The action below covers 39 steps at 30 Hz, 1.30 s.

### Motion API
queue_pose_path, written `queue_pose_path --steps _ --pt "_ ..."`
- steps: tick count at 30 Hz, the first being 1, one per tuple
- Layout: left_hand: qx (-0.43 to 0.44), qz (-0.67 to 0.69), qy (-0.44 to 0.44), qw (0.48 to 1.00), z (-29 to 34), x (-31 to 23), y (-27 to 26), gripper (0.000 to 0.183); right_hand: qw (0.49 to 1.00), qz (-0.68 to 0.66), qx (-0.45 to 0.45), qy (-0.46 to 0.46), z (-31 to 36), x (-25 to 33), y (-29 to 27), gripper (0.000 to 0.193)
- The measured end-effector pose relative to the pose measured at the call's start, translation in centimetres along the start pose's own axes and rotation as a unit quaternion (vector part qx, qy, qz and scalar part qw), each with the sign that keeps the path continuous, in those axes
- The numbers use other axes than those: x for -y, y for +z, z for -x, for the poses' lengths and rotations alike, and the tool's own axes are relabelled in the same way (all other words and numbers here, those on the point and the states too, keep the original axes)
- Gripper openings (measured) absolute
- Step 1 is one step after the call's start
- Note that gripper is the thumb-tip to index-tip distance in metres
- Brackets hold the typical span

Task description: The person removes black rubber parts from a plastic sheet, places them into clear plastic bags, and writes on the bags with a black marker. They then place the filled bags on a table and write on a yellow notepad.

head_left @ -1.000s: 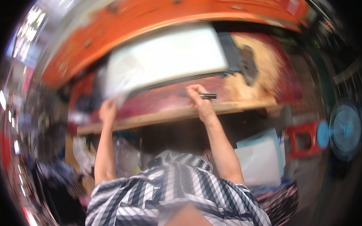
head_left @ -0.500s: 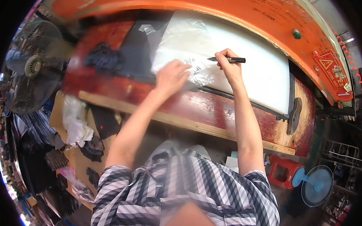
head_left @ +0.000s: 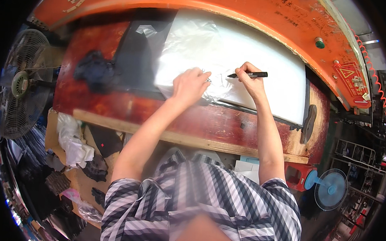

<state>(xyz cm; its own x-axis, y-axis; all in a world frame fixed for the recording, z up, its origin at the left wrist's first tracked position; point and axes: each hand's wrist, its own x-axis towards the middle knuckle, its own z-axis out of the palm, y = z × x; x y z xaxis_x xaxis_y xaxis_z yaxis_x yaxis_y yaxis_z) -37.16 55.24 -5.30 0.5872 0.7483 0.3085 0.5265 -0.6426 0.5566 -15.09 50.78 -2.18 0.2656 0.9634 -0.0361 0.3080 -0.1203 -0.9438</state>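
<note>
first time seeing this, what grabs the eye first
Probably the bright white slab, lying on the red table beneath the curving orange beam. Next, the black marker in the right hand, its tip at the clear plastic sheet over the slab's left part, where the left hand rests.
</note>
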Motion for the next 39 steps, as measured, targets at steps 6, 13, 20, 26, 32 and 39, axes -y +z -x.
queue_pose_path --steps 6,13,20,26,32,39 --pt "-0.009 -0.020 -0.016 1.000 -1.2 -0.8 -1.4 0.027 0.995 0.081 0.062 -0.022 -0.4 0.7 -0.3 0.022" --pt "-0.029 -0.037 -0.007 0.999 -1.7 -1.1 -2.2 0.027 0.995 0.058 0.059 -0.049 -0.5 1.1 -0.6 0.021" --pt "-0.032 -0.040 -0.002 0.999 -2.3 -1.4 -3.0 0.026 0.995 0.066 0.042 -0.062 -1.1 2.0 -0.8 0.022" --pt "-0.041 -0.043 -0.001 0.998 -2.8 -1.5 -4.1 0.029 0.996 0.063 0.036 -0.051 -1.3 2.6 -0.9 0.020" --pt "-0.042 -0.053 0.047 0.997 -2.7 -1.6 -5.4 0.023 0.992 -0.109 -0.050 -0.042 -1.9 2.9 -2.8 0.016" --pt "-0.112 -0.151 -0.012 0.982 2.8 1.9 -8.1 0.011 0.950 -0.311 -0.024 -0.008 -2.6 3.2 -3.4 0.011"
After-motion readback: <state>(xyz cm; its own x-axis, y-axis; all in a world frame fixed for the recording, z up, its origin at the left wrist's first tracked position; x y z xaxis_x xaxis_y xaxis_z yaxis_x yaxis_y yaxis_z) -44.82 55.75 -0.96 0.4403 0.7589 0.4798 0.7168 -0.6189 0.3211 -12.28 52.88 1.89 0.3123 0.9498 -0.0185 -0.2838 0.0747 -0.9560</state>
